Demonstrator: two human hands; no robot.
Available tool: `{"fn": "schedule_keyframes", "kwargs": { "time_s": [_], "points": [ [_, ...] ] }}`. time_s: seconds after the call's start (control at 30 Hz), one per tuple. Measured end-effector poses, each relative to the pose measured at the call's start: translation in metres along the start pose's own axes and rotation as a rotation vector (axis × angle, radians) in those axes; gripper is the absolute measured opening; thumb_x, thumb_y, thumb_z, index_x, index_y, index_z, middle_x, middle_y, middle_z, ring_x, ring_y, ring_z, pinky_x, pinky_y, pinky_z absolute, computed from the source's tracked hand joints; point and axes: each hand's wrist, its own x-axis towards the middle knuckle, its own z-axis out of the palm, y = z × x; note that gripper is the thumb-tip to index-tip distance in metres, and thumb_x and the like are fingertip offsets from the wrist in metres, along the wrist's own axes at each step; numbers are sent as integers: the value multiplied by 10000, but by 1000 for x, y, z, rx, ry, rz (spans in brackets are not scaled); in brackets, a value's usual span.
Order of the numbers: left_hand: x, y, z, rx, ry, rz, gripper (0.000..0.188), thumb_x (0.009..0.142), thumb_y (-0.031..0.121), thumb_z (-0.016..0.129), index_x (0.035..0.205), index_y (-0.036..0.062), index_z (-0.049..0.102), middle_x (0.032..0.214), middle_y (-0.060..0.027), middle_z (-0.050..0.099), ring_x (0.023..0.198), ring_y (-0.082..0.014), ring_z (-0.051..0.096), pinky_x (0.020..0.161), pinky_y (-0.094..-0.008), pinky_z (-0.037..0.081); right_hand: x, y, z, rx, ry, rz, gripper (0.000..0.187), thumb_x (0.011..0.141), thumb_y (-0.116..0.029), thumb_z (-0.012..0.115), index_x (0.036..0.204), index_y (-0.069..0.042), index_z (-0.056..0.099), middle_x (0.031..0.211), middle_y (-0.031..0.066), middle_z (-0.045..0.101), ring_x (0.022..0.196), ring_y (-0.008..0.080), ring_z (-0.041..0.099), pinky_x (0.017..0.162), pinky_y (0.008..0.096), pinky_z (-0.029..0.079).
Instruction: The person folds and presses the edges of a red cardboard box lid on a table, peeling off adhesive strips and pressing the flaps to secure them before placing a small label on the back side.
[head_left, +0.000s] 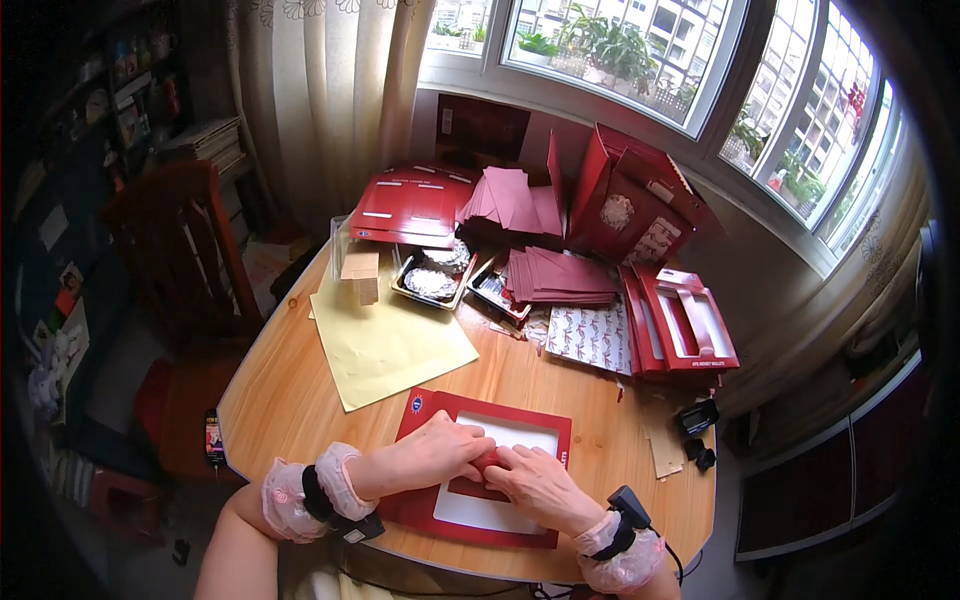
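A flat red cardboard packaging panel [411, 508] with white window areas lies at the table's near edge, directly under both hands. My left hand [432, 450] reaches over its left half, fingers pinched together near the middle. My right hand [540, 485] meets it from the right, with curled fingers nearly touching the left ones. Between the fingertips shows a small red cardboard piece [484, 461], held by both hands; whether it joins the panel's middle strip is hidden by the fingers.
Beyond the panel lies a yellow sheet [395, 355] with a wooden block [360, 275] on it. Black trays [432, 278], stacked dark-pink envelopes [560, 277] and a patterned sheet [590, 338] crowd the middle. Red window boxes [690, 320] stand right, near small black parts [698, 418].
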Motion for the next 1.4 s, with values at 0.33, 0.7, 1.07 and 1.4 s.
{"fn": "schedule_keyframes", "kwargs": {
  "time_s": [0.33, 0.7, 1.07, 1.4],
  "points": [
    [1, -17, -15, -262, -93, 118, 192, 773, 113, 798, 817, 33, 630, 854, -91, 610, 759, -289, 646, 666, -391, 523, -1, -7, -16, -91, -93, 44, 83, 919, -229, 597, 936, -151, 618, 923, 64, 546, 922, 221, 569, 794, 376, 417],
    [0, -16, -12, -200, -128, 108, 204, 787, 152, 790, 866, 48, 633, 889, -89, 616, 799, -282, 657, 693, -391, 532, 0, -2, -20, -126, -170, 96, 142, 899, -194, 630, 766, -144, 623, 850, 22, 570, 876, 221, 556, 803, 384, 369],
    [2, -18, -11, -240, -144, 86, 203, 776, 122, 793, 875, 49, 632, 895, -101, 613, 831, -292, 661, 720, -391, 537, -12, 3, -30, -116, -252, 137, 120, 914, -217, 614, 833, -136, 649, 869, 37, 596, 918, 224, 587, 828, 400, 390],
    [4, -20, -11, -251, -178, 58, 211, 784, 139, 791, 883, 48, 629, 907, -102, 615, 845, -291, 661, 718, -399, 535, -20, 6, -35, -125, -254, 145, 150, 916, -243, 624, 799, -153, 654, 851, 20, 617, 914, 216, 593, 806, 380, 383]
  ]
}}
